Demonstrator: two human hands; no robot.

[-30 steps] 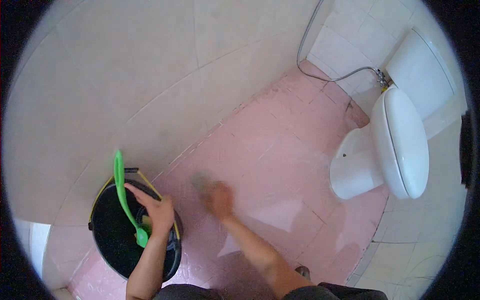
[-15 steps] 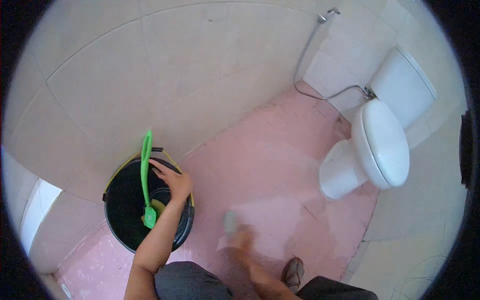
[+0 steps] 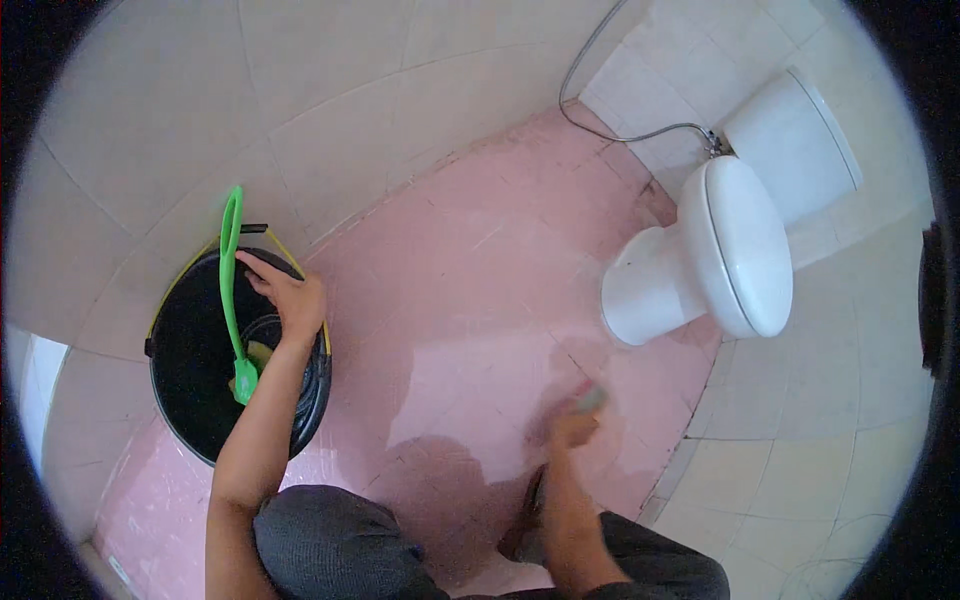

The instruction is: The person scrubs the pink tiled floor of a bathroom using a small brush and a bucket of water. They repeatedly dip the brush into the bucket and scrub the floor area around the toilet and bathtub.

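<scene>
My left hand (image 3: 285, 295) grips the rim of a black bucket (image 3: 172, 300) with a yellow handle, its fingers reaching over the inside edge. Beside those fingertips stands a bright green long-handled brush (image 3: 231, 290), leaning upright in the bucket. Its head end lies by a yellowish piece (image 3: 259, 354), partly hidden, at the bottom. My right hand (image 3: 573, 430), smeared by motion, is closed on a small pale grey-green scrubber (image 3: 591, 401) low over the pink floor tiles (image 3: 480, 300). The scrubber's exact kind is too blurred to tell.
A white toilet (image 3: 745, 250) with its lid down stands at the right, beyond my right hand. A grey hose (image 3: 640, 136) runs from a valve by the tank up the wall. Pale tiled walls (image 3: 330, 90) border the floor, and my knees (image 3: 335, 545) are at the lower edge.
My right hand has swept right across the floor with the scrubber. The view has shifted, so bucket and toilet sit further left and higher. My left hand stays at the rim.
</scene>
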